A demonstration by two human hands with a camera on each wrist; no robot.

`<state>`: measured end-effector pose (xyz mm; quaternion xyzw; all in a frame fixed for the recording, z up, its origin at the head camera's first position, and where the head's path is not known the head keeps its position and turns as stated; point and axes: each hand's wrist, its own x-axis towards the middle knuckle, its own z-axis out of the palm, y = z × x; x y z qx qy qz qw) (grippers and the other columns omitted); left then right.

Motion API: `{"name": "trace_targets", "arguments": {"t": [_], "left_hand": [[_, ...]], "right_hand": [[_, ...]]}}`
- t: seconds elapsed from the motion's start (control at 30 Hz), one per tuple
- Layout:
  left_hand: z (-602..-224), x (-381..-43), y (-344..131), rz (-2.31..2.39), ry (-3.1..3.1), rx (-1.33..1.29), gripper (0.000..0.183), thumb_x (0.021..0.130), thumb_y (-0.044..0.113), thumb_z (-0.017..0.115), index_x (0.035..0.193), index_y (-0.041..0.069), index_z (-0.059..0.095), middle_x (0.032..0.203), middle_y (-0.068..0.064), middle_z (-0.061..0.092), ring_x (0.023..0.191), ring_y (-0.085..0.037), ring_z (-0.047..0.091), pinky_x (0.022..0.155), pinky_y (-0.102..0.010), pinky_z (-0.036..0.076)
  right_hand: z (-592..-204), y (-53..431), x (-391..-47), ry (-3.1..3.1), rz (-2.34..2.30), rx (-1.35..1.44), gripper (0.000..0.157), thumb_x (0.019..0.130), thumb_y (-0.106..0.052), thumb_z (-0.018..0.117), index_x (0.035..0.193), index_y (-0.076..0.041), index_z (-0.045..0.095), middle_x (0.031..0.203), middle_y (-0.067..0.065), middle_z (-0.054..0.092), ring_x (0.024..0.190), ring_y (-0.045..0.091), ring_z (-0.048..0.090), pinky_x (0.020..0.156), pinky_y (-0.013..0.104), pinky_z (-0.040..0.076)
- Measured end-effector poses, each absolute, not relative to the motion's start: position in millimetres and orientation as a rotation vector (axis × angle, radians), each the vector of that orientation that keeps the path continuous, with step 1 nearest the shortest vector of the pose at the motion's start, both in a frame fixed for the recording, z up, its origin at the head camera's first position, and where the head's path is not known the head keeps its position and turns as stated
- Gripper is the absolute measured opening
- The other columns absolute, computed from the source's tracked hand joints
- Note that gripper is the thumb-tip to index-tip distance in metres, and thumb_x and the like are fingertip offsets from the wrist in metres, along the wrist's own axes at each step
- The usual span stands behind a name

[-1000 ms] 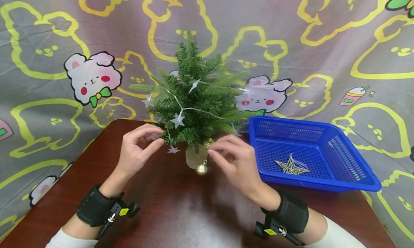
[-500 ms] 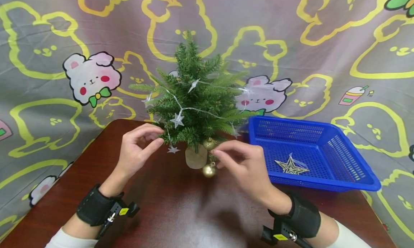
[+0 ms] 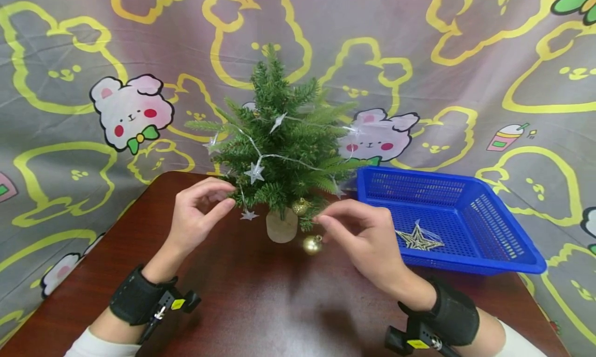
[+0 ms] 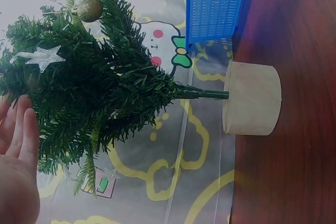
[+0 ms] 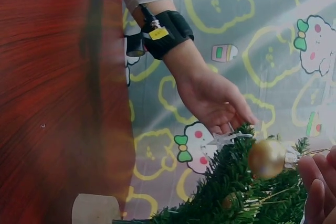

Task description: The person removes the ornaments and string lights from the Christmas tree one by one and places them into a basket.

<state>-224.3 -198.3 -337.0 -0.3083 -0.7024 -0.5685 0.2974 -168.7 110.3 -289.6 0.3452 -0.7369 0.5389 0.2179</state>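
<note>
A small artificial Christmas tree [image 3: 284, 145], wound with a string of clear star lights [image 3: 254, 173], stands on a pale round base [image 3: 281, 227]. My left hand [image 3: 197, 204] is at a lower left branch, fingertips beside it; the left wrist view shows the fingers [image 4: 18, 135] fairly straight. With thumb and forefinger, my right hand [image 3: 365, 238] pinches the thin loop of a shiny gold Christmas ball [image 3: 312, 244], close to a low front branch tip. The ball [image 5: 266, 158] hangs below those fingertips. A glittery gold ball [image 3: 301, 207] hangs on the tree just above.
Right of the tree, a blue plastic basket [image 3: 507, 266] holds a gold glitter star [image 3: 420, 238] with a clear piece attached. The dark wooden table [image 3: 242, 305] meets a patterned cloth backdrop [image 3: 167, 46] behind the tree.
My right hand has moved right and slightly down, drawing the shiny gold ball to the right. More of the tree's base and the glittery ball shows. The left hand has stayed put.
</note>
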Motion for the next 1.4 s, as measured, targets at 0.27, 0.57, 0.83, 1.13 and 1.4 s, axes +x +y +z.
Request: {"name": "trace_targets", "arguments": {"t": [0.27, 0.57, 0.83, 1.13, 1.4], "left_hand": [[-337, -225, -198, -1.516, -1.859, -0.82, 0.018, 0.083, -0.008, 0.069, 0.102, -0.006, 0.07, 0.095, 0.007, 0.07, 0.073, -0.006, 0.062, 0.058, -0.017, 0.047], [-336, -225, -198, -1.512, -1.873, -0.809, 0.019, 0.083, -0.009, 0.069, 0.102, -0.006, 0.07, 0.096, 0.008, 0.07, 0.075, -0.006, 0.063, 0.058, -0.017, 0.048], [-337, -226, -198, -1.522, -1.856, -0.817, 0.019, 0.083, -0.008, 0.069, 0.101, -0.006, 0.07, 0.095, 0.007, 0.07, 0.074, -0.006, 0.063, 0.059, -0.017, 0.048], [-337, -226, -198, -1.524, -1.859, -0.815, 0.019, 0.083, -0.009, 0.069, 0.101, -0.006, 0.07, 0.096, 0.007, 0.07, 0.074, -0.006, 0.064, 0.058, -0.017, 0.048], [-337, -226, -198, -1.545, -1.839, -0.826, 0.019, 0.083, -0.01, 0.068, 0.101, -0.008, 0.07, 0.096, 0.006, 0.071, 0.075, -0.005, 0.064, 0.06, -0.016, 0.048]], "right_hand": [[-285, 123, -166, -2.073, 1.449, 0.901, 0.016, 0.09, 0.002, 0.067, 0.09, -0.012, 0.073, 0.084, 0.003, 0.074, 0.063, 0.012, 0.069, 0.054, 0.022, 0.053], [-282, 136, -164, -2.119, 1.47, 0.863, 0.015, 0.092, 0.002, 0.065, 0.092, -0.011, 0.072, 0.085, 0.005, 0.075, 0.062, 0.011, 0.069, 0.053, 0.025, 0.053], [-279, 147, -165, -2.138, 1.459, 0.794, 0.014, 0.092, 0.001, 0.064, 0.093, -0.011, 0.072, 0.085, -0.006, 0.075, 0.062, 0.01, 0.069, 0.044, 0.023, 0.046], [-277, 162, -172, -2.166, 1.397, 0.72, 0.01, 0.093, -0.002, 0.065, 0.093, -0.009, 0.072, 0.084, -0.016, 0.074, 0.061, 0.009, 0.07, 0.045, 0.026, 0.048], [-278, 177, -180, -2.155, 1.318, 0.691, 0.009, 0.092, -0.001, 0.066, 0.093, -0.007, 0.072, 0.084, -0.018, 0.073, 0.059, 0.006, 0.069, 0.044, 0.022, 0.047]]}}
